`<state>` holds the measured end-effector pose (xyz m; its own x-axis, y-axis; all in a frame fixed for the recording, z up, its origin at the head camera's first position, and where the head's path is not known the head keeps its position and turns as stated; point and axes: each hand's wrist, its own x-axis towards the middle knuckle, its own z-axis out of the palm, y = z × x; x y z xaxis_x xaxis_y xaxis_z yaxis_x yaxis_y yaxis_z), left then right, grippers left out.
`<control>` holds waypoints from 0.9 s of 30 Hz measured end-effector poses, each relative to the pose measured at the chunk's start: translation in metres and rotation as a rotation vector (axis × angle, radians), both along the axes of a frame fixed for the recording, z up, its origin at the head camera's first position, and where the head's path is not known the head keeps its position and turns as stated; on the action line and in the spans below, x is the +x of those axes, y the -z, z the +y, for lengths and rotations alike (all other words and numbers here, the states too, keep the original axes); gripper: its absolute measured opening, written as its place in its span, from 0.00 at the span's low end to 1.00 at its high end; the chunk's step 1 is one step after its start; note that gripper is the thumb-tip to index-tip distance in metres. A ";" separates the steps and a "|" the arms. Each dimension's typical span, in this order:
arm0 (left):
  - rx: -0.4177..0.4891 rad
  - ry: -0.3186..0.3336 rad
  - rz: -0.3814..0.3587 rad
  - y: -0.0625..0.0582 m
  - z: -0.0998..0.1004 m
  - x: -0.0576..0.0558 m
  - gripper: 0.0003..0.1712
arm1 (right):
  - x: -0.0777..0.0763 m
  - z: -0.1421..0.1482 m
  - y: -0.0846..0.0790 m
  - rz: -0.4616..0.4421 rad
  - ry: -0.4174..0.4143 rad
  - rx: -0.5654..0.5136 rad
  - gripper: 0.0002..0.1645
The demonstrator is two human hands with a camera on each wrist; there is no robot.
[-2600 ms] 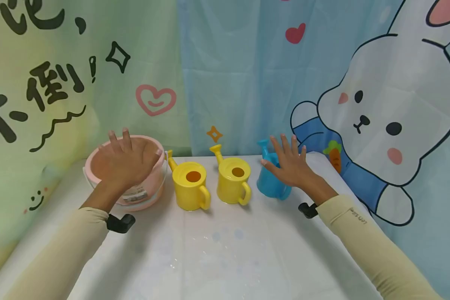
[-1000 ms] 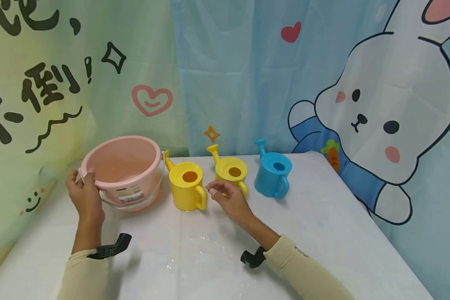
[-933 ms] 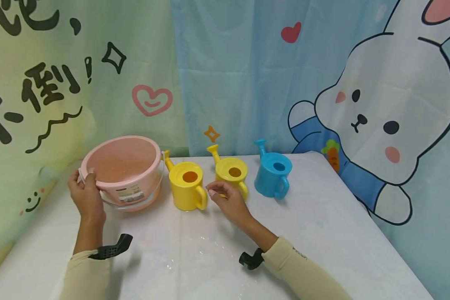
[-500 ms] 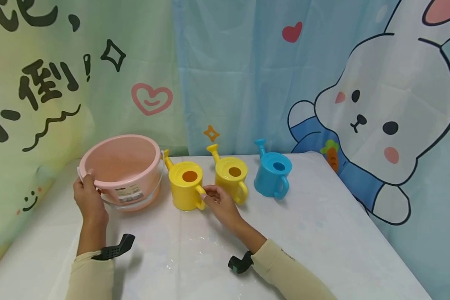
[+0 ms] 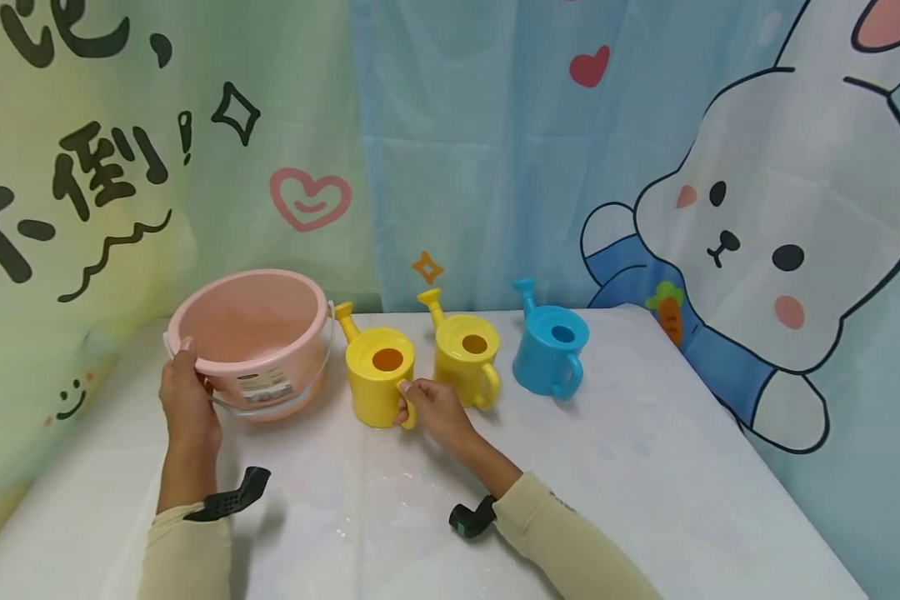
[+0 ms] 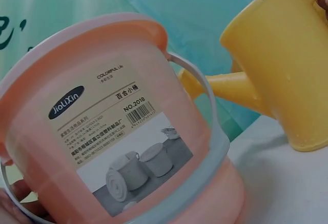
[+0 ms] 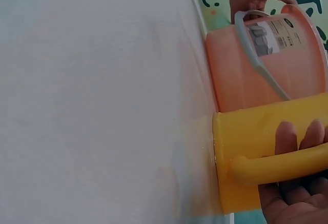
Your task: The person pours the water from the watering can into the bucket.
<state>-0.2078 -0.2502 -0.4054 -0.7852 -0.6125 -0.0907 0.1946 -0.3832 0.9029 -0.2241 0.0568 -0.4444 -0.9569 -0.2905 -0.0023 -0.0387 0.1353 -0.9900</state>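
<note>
My left hand [image 5: 190,402] grips the pink bucket [image 5: 300,367] at its left front rim, thumb over the edge and fingers outside. The bucket stands upright with its white handle hanging down in front. My right hand [image 5: 437,414] holds the nearer yellow watering can [image 5: 371,392] by its handle, with the fingers through the loop in the right wrist view. In the left wrist view, the spout of this yellow watering can [image 6: 297,65] points toward the bucket [image 6: 46,157]. A second yellow watering can [image 5: 461,367] stands just right of it, partly behind my right hand.
A blue watering can [image 5: 547,358] stands at the right end of the row. All of them are on a white-covered table [image 5: 390,517]. Behind hangs a printed curtain [image 5: 450,150] with a rabbit, hearts and lettering.
My left hand came down from above the bucket onto its rim. My right hand moved left and took hold of the nearer yellow watering can's handle; that can has shifted slightly toward me.
</note>
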 end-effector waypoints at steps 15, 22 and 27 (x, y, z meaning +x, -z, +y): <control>-0.096 -0.014 -0.072 0.001 0.006 -0.001 0.27 | 0.002 0.003 0.004 0.061 0.146 -0.139 0.23; -0.101 -0.060 -0.058 0.000 0.011 0.000 0.20 | 0.002 0.009 0.003 0.051 0.351 -0.195 0.25; -0.120 -0.086 -0.061 -0.002 0.014 0.000 0.17 | 0.005 0.011 0.000 0.045 0.384 -0.184 0.25</control>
<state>-0.2079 -0.2366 -0.4037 -0.7244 -0.6869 -0.0586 0.1660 -0.2563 0.9523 -0.2195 0.0682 -0.4448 -0.9936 0.0952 0.0604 -0.0635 -0.0300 -0.9975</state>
